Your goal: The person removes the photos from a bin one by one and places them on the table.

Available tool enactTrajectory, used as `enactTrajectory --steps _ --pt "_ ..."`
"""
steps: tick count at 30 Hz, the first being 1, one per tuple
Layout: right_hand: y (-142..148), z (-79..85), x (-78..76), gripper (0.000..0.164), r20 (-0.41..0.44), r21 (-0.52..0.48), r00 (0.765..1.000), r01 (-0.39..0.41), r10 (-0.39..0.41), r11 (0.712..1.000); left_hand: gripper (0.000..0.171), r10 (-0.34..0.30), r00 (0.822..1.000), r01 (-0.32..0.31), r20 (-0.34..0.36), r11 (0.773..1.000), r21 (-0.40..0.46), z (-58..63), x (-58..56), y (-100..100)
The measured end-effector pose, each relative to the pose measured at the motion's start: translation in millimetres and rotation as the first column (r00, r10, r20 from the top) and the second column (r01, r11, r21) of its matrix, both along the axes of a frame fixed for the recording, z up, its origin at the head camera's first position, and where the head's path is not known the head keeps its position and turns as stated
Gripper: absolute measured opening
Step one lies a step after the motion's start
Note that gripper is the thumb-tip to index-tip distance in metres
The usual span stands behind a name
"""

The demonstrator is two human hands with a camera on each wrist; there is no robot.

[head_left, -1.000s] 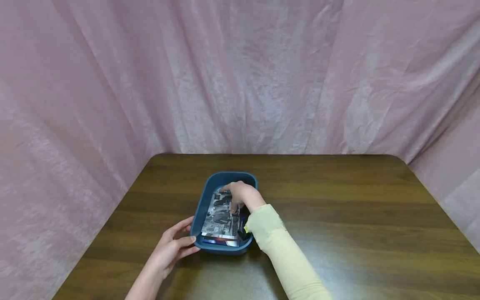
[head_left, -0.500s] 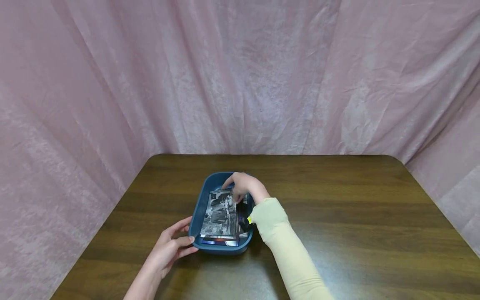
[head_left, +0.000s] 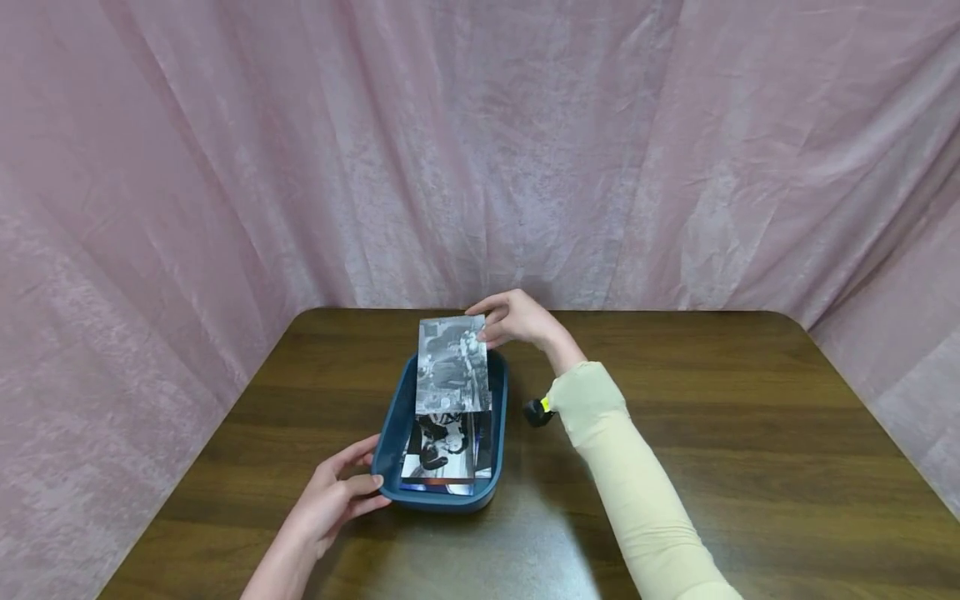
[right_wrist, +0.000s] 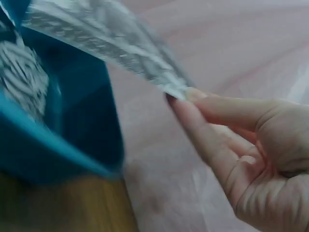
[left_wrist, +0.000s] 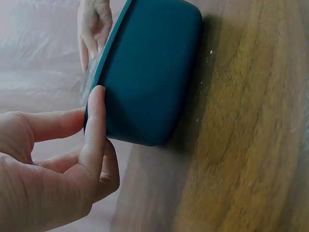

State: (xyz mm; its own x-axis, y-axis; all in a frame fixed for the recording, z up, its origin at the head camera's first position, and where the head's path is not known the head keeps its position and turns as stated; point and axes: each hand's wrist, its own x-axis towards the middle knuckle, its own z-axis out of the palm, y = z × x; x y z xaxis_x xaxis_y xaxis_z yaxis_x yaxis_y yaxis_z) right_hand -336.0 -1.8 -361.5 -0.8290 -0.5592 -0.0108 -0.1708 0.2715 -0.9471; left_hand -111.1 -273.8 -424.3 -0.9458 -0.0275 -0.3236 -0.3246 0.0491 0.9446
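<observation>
A black-and-white photo print (head_left: 453,363) is raised above the far part of a blue plastic bin (head_left: 386,458). My right hand (head_left: 517,319) pinches its far right corner between thumb and fingers, as the right wrist view also shows, where the print (right_wrist: 120,38) is blurred. More prints (head_left: 442,446) lie stacked in the bin, the top one black-and-white, with coloured edges below. At the bin's near left corner my left hand (head_left: 333,498) grips the rim; the left wrist view shows fingertips (left_wrist: 96,96) on the bin's wall (left_wrist: 149,67).
The bin stands on a brown wooden table (head_left: 697,433). Behind it hangs a pink curtain (head_left: 525,167). A small black device with a yellow tag (head_left: 537,412) sits at my right wrist, by the pale yellow sleeve (head_left: 630,450).
My right hand has lifted the top print off the stack and moved it up and away, uncovering another black-and-white print. The left hand stays on the bin's corner.
</observation>
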Motion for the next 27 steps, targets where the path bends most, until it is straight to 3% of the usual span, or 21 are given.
enactTrajectory --steps 7,12,14,18,22,27 --pt "52 8.7 -27.0 0.047 -0.038 -0.119 0.984 0.167 -0.172 0.979 0.062 -0.020 1.000 0.020 0.001 1.000 0.018 -2.1 3.2 -2" --pt "95 -2.8 -44.4 0.049 -0.070 -0.158 0.954 0.279 -0.293 0.947 0.062 -0.011 1.000 0.011 -0.004 1.000 0.024 -2.4 5.6 0" --pt "109 -13.4 -51.4 0.049 -0.075 -0.140 0.944 0.309 -0.321 0.941 0.063 -0.019 1.000 0.019 -0.006 1.000 0.025 -2.1 6.7 0" --pt "126 -36.5 -56.8 0.048 -0.089 -0.049 0.948 0.303 -0.306 0.952 0.063 -0.029 1.000 0.030 -0.007 0.999 0.030 -1.3 9.0 0" --pt "126 -65.6 -56.5 0.046 -0.095 -0.011 0.952 0.291 -0.290 0.957 0.064 -0.034 0.999 0.034 -0.003 0.999 0.036 -1.3 10.3 0" --pt "118 -99.0 -50.5 0.045 -0.126 0.065 0.929 0.359 -0.349 0.931 0.064 -0.033 0.999 0.033 0.016 0.999 0.040 -2.0 10.5 1"
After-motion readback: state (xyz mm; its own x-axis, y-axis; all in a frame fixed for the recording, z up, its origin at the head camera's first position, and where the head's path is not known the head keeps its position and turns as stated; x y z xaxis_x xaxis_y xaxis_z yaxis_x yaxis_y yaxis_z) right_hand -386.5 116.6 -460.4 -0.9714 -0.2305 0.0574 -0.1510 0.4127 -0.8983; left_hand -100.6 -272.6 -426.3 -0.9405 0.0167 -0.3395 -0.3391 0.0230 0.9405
